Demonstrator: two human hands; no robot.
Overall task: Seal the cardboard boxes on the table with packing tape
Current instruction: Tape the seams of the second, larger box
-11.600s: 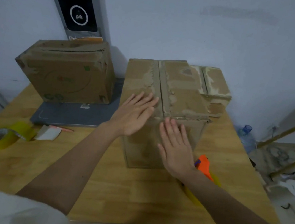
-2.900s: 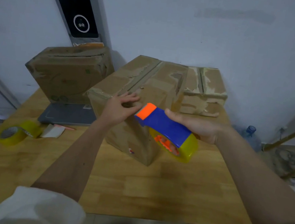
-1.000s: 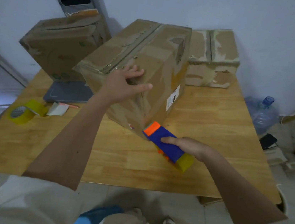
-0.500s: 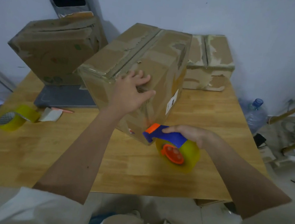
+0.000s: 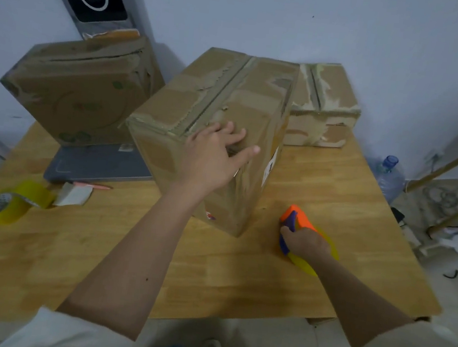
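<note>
While its white label (image 5: pixel 269 165) is too blurred to read, the tall brown cardboard box (image 5: pixel 212 131) stands mid-way on the wooden table (image 5: pixel 210 272), its top worn, with torn paper along the centre seam. With fingers spread flat, the left hand (image 5: pixel 213 154) presses its near top edge. Just right of the box, the right hand (image 5: pixel 304 241) grips a blue-and-orange tape dispenser (image 5: pixel 298 225) holding a yellow roll, resting on the table.

Cardboard boxes: three — centre (image 5: pixel 212 131), left rear (image 5: pixel 76 88), right rear (image 5: pixel 324 104).
Tape dispensers: one, blue and orange (image 5: pixel 298 225).
Loose yellow tape rolls: one (image 5: pixel 7 204).
Water bottles: one, on the floor (image 5: pixel 389 175).
Grey flat slabs: one (image 5: pixel 93 165).
Tabletops: one (image 5: pixel 210 272).
</note>
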